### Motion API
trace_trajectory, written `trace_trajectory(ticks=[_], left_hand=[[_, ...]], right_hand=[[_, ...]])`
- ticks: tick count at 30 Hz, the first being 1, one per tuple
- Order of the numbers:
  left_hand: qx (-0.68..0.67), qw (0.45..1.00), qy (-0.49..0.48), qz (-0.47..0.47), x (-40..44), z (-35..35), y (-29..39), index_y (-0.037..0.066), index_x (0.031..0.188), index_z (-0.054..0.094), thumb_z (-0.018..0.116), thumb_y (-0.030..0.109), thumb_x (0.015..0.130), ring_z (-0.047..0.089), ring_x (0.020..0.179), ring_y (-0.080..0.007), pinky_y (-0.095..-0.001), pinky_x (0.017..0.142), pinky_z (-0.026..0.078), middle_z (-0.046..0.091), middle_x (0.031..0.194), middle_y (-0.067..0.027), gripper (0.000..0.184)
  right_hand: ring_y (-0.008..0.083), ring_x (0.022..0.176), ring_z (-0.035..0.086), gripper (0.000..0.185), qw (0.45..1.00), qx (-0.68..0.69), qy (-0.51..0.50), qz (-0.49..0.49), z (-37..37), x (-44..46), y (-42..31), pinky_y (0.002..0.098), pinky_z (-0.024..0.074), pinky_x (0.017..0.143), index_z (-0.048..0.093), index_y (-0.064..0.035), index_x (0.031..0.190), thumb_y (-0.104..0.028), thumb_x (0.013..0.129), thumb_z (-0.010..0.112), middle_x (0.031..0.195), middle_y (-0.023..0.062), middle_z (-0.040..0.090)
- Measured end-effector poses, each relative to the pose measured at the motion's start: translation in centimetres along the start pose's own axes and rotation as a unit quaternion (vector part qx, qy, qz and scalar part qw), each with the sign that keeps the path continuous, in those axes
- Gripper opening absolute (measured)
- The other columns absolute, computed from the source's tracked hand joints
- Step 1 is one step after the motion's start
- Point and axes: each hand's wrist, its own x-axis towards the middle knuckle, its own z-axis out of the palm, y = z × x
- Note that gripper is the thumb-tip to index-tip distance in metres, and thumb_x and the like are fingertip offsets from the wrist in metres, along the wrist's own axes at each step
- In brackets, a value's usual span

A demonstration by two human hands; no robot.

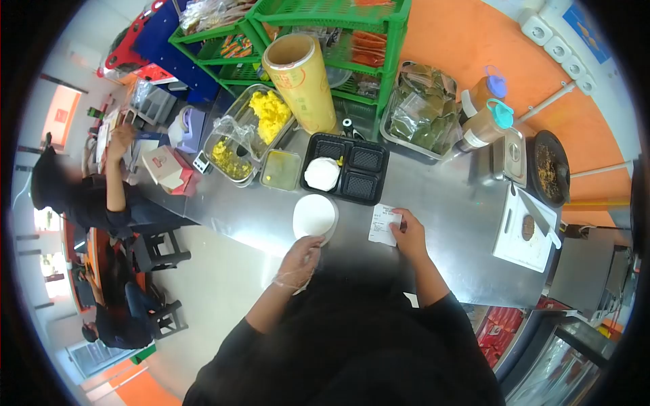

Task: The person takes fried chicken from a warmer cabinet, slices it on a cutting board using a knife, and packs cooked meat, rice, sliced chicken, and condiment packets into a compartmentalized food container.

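You are working at a shiny steel counter [450, 220], where a black compartment tray [361, 185] is holding a white mound [321, 174]. Green shelving [388, 51] is standing behind the tray, an orange wall [467, 37] is rising beyond its right side, and another person [95, 196] is sitting well off to its left. Just on your side of the tray, a plain white bowl [315, 215] and a small printed paper slip [380, 230] are showing pale against the metal. Your right hand [410, 237] is pinching the slip's right edge; your left hand [300, 259] is touching the bowl's near side, though I cannot tell whether it is gripping. Your right fingers are covering part of the slip, its print is staying unreadable, and the bowl is leaving unclear which way up it is.
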Motion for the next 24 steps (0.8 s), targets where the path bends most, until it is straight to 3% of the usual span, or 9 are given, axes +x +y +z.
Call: trace_trajectory(ticks=[1, 4, 6, 8, 12, 15, 17, 20, 24], left_hand=[[0.0, 1.0, 0.002, -0.006, 0.6, 0.8, 0.3, 0.007, 0.122, 0.055, 0.051, -0.001, 0.089, 0.059, 0.11, -0.0256, -0.0356, 0.094, 0.048, 0.058, 0.117, -0.0159, 0.034], [0.178, 0.974, -0.098, 0.102, 2.5, 3.7, 0.1, 0.005, 0.125, 0.053, 0.052, 0.004, 0.089, 0.051, 0.121, -0.0324, -0.041, 0.104, 0.041, 0.053, 0.126, -0.0188, 0.036], [0.252, 0.93, -0.143, 0.226, 3.8, 6.3, -1.1, 0.001, 0.127, 0.049, 0.054, 0.011, 0.088, 0.04, 0.131, -0.0375, -0.0441, 0.112, 0.031, 0.047, 0.135, -0.02, 0.04], [0.292, 0.914, -0.139, 0.244, 4.6, 8.0, -1.6, 0.002, 0.128, 0.049, 0.057, 0.013, 0.087, 0.039, 0.131, -0.0365, -0.0441, 0.112, 0.03, 0.046, 0.135, -0.0196, 0.043], [0.371, 0.879, -0.142, 0.263, 5.7, 8.9, -2.4, 0.002, 0.133, 0.045, 0.059, 0.019, 0.086, 0.034, 0.136, -0.0353, -0.0445, 0.115, 0.027, 0.042, 0.139, -0.0176, 0.051], [0.39, 0.875, -0.131, 0.256, 5.6, 9.0, -2.8, 0.002, 0.134, 0.045, 0.058, 0.022, 0.087, 0.031, 0.137, -0.035, -0.0464, 0.114, 0.027, 0.04, 0.142, -0.0158, 0.052], [0.395, 0.873, -0.124, 0.258, 5.3, 9.0, -3.1, 0.002, 0.134, 0.045, 0.058, 0.023, 0.087, 0.031, 0.138, -0.0347, -0.0472, 0.113, 0.027, 0.04, 0.142, -0.0153, 0.053], [0.401, 0.871, -0.115, 0.259, 5.1, 8.8, -3.0, 0.002, 0.135, 0.044, 0.058, 0.024, 0.087, 0.03, 0.139, -0.0348, -0.048, 0.113, 0.027, 0.039, 0.143, -0.0148, 0.055], [0.39, 0.876, -0.133, 0.251, 5.1, 8.3, -2.6, 0.001, 0.135, 0.044, 0.058, 0.025, 0.087, 0.029, 0.139, -0.0361, -0.0467, 0.113, 0.027, 0.039, 0.143, -0.0155, 0.055]], right_hand=[[0.0161, 0.063, 0.057, 0.034, 1.0, 0.003, -0.003, 0.028, 0.3, -0.5, -0.5, 0.0322, 0.0485, 0.063, 0.062, -0.0106, 0.113, -0.004, 0.081, 0.067, 0.072, 0.0075, 0.056], [0.0175, 0.064, 0.059, 0.034, 0.999, -0.005, -0.014, 0.051, 1.1, -1.3, -3.6, 0.0354, 0.0501, 0.064, 0.062, -0.0113, 0.113, -0.004, 0.081, 0.067, 0.076, 0.0082, 0.058], [0.0187, 0.065, 0.06, 0.033, 0.999, -0.018, -0.021, 0.044, 1.8, -1.0, -3.9, 0.0372, 0.0508, 0.065, 0.062, -0.0118, 0.113, -0.006, 0.081, 0.066, 0.079, 0.009, 0.058], [0.0212, 0.067, 0.061, 0.03, 0.981, -0.16, 0.014, -0.11, 2.6, -0.2, -3.0, 0.04, 0.0506, 0.065, 0.062, -0.0109, 0.112, -0.011, 0.082, 0.067, 0.083, 0.0107, 0.06], [0.0233, 0.07, 0.062, 0.032, 0.973, -0.208, -0.003, -0.097, 2.2, 0.8, -2.7, 0.0398, 0.0497, 0.065, 0.061, -0.0077, 0.112, -0.016, 0.082, 0.069, 0.08, 0.0124, 0.06], [0.0206, 0.062, 0.061, 0.035, 0.984, -0.124, 0.062, -0.109, 2.9, 2.8, -1.5, 0.0378, 0.0478, 0.057, 0.059, -0.0046, 0.115, -0.02, 0.085, 0.068, 0.072, 0.0103, 0.06], [0.0171, 0.052, 0.059, 0.025, 0.992, 0.047, 0.003, 0.118, 2.8, 3.3, -5.6, 0.0326, 0.0451, 0.048, 0.058, -0.0021, 0.106, -0.019, 0.09, 0.064, 0.066, 0.0074, 0.058], [0.0141, 0.045, 0.054, 0.014, 0.996, 0.063, -0.004, 0.058, 4.0, 5.4, -3.2, 0.0264, 0.0426, 0.04, 0.051, -0.0025, 0.096, -0.015, 0.095, 0.057, 0.071, 0.007, 0.059], [0.0149, 0.048, 0.056, 0.011, 0.989, 0.123, 0.038, 0.068, 2.8, 5.4, -2.2, 0.0275, 0.046, 0.043, 0.041, -0.0044, 0.093, -0.008, 0.097, 0.051, 0.074, 0.0108, 0.06]])
